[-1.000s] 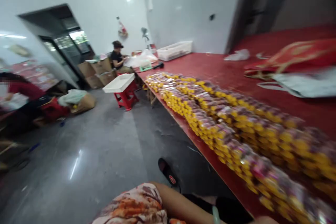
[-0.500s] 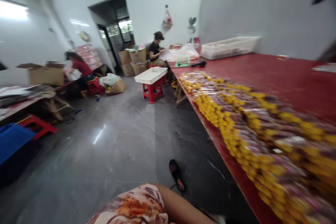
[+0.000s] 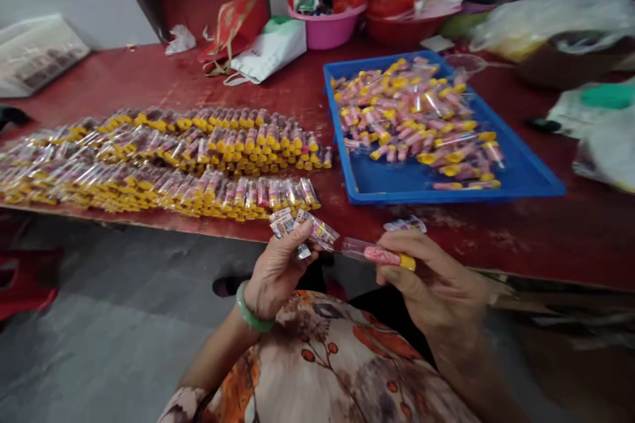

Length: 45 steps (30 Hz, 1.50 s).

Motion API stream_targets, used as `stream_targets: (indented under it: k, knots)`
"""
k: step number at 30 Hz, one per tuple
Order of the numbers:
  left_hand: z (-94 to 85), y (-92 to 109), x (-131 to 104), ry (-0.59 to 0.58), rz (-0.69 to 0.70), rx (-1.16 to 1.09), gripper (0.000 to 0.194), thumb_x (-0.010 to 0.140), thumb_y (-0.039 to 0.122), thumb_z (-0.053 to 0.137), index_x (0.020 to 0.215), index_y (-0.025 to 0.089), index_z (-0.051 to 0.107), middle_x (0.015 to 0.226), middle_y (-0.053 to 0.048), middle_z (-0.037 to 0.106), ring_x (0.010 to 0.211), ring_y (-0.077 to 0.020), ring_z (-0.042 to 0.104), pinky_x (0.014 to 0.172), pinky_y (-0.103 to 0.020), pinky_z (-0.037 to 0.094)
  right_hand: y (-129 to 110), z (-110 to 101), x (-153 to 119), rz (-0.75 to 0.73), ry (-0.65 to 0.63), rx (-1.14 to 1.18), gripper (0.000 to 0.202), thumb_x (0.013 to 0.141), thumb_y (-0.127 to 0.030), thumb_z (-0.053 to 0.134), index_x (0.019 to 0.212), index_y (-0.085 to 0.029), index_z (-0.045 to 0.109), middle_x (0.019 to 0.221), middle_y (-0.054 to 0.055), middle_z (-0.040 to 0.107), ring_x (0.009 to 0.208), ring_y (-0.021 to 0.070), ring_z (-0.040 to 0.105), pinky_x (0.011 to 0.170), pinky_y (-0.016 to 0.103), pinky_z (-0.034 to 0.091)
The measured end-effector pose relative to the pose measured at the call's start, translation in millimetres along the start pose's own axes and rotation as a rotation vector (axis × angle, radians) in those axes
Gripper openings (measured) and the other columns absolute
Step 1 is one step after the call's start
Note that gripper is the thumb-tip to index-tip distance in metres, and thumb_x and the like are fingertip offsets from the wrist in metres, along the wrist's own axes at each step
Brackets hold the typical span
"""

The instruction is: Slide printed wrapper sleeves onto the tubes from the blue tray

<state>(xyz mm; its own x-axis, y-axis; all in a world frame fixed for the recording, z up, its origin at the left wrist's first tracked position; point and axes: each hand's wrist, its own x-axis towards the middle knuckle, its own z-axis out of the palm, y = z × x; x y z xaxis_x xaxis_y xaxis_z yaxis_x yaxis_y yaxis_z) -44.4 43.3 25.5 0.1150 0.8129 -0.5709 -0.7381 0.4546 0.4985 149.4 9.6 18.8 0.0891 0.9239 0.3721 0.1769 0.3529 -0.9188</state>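
Note:
My left hand (image 3: 280, 268), with a green bangle at the wrist, pinches several small printed packets (image 3: 320, 231). Between the fingers of my right hand (image 3: 431, 277) is a clear tube (image 3: 380, 254) with pink contents and a yellow cap; its clear end points at the packets. Stacked rows of similar yellow-capped tubes (image 3: 238, 195) lie on the red table (image 3: 496, 238) to the left. Loose pink tubes fill much of a blue tray (image 3: 387, 178) beyond my right hand. A few flat packets (image 3: 405, 224) rest by the table's front edge.
At the back stand a pink basin (image 3: 330, 30) with assorted items, a red bag (image 3: 238, 23) and a white bag (image 3: 278, 49). Plastic bags (image 3: 555, 20) crowd the right side. A white crate (image 3: 37, 56) is at far left, a red stool (image 3: 27, 284) below.
The view has swung from the room to the table and blue tray. Both hands are now in sight, holding the packets and a tube; earlier neither hand was clearly visible.

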Motion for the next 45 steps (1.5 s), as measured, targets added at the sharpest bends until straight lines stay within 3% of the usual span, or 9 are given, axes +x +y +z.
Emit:
stream_targets:
  k: [6, 12, 20, 27, 31, 33, 37, 40, 45]
  knots:
    - [15.0, -3.7, 4.7, 0.044, -0.057, -0.01, 0.007, 0.075, 0.009, 0.074, 0.074, 0.013, 0.068, 0.065, -0.002, 0.068, 0.053, -0.0098, 0.063, 0.05, -0.018, 0.054, 4.4, 0.3, 3.8, -0.101, 0.049, -0.079, 0.029, 0.08, -0.012, 0.07, 0.105, -0.026, 0.07, 0.102, 0.003, 0.065, 0.082, 0.0165, 0.066, 0.071, 0.031, 0.056]
    - [12.2, -9.1, 12.3, 0.063, -0.072, -0.034, 0.007, 0.077, 0.011, 0.073, 0.076, 0.013, 0.067, 0.065, -0.001, 0.068, 0.053, -0.0102, 0.064, 0.05, -0.018, 0.055, 3.3, 5.6, 9.2, -0.347, 0.129, -0.278, 0.033, 0.076, -0.006, 0.071, 0.104, -0.023, 0.07, 0.093, 0.004, 0.067, 0.08, 0.0167, 0.065, 0.068, 0.03, 0.054]
    - [12.6, -11.4, 16.8, 0.058, -0.11, -0.002, 0.008, 0.075, 0.013, 0.075, 0.078, 0.013, 0.068, 0.065, -0.001, 0.068, 0.053, -0.01, 0.063, 0.049, -0.017, 0.053, 5.8, 6.9, 7.6, -0.245, 0.136, -0.218, 0.031, 0.077, -0.01, 0.071, 0.104, -0.025, 0.07, 0.093, 0.003, 0.067, 0.081, 0.0176, 0.065, 0.068, 0.031, 0.055]
    - [13.3, -15.0, 18.6, 0.029, -0.121, 0.038, 0.013, 0.07, 0.015, 0.079, 0.077, 0.013, 0.068, 0.065, -0.001, 0.067, 0.054, -0.0095, 0.063, 0.049, -0.017, 0.052, 6.4, 6.7, 6.0, -0.319, 0.098, -0.301, 0.031, 0.077, -0.009, 0.07, 0.104, -0.026, 0.07, 0.093, 0.003, 0.068, 0.078, 0.0168, 0.065, 0.067, 0.03, 0.054]
    - [11.1, -17.9, 17.6, 0.03, -0.046, 0.119, 0.023, 0.062, 0.021, 0.086, 0.076, 0.013, 0.069, 0.067, 0.0, 0.068, 0.056, -0.0091, 0.062, 0.053, -0.018, 0.052, 13.4, -0.1, 2.0, -0.03, 0.144, -0.118, 0.004, 0.082, -0.018, 0.067, 0.084, -0.021, 0.07, 0.084, 0.003, 0.066, 0.076, 0.0167, 0.063, 0.067, 0.03, 0.051]
    - [10.6, -19.3, 16.1, 0.009, 0.045, 0.19, 0.025, 0.061, 0.025, 0.087, 0.074, 0.013, 0.07, 0.066, 0.0, 0.068, 0.056, -0.009, 0.062, 0.053, -0.018, 0.05, 16.2, -1.8, 1.9, 0.23, 0.097, 0.047, 0.015, 0.086, -0.028, 0.063, 0.074, -0.02, 0.067, 0.07, 0.001, 0.061, 0.063, 0.0134, 0.057, 0.056, 0.026, 0.046]
    - [10.6, -22.3, 12.8, -0.061, 0.145, 0.376, 0.023, 0.063, 0.027, 0.085, 0.071, 0.012, 0.07, 0.06, 0.0, 0.065, 0.054, -0.0083, 0.057, 0.052, -0.018, 0.044, 13.3, 3.3, 8.2, 0.631, -0.102, 0.245, 0.026, 0.077, -0.041, 0.072, 0.089, -0.018, 0.071, 0.056, -0.003, 0.055, 0.044, 0.0072, 0.045, 0.041, 0.02, 0.034]
    - [10.0, -24.0, 11.3, -0.113, 0.136, 0.461, 0.022, 0.065, 0.027, 0.084, 0.066, 0.012, 0.068, 0.057, 0.0, 0.062, 0.052, -0.0077, 0.053, 0.052, -0.019, 0.042, 8.2, 8.6, 13.5, 0.781, -0.172, 0.303, 0.029, 0.065, -0.04, 0.079, 0.079, -0.015, 0.072, 0.052, -0.003, 0.055, 0.039, 0.006, 0.043, 0.037, 0.019, 0.031]
    - [10.0, -25.0, 8.8, -0.197, 0.068, 0.496, 0.023, 0.068, 0.031, 0.082, 0.069, 0.013, 0.069, 0.06, -0.001, 0.063, 0.052, -0.0088, 0.053, 0.05, -0.021, 0.041, 5.6, 11.9, 13.3, 0.806, -0.062, 0.367, 0.022, 0.064, -0.036, 0.078, 0.068, -0.016, 0.069, 0.047, -0.005, 0.052, 0.037, 0.0058, 0.041, 0.038, 0.019, 0.033]
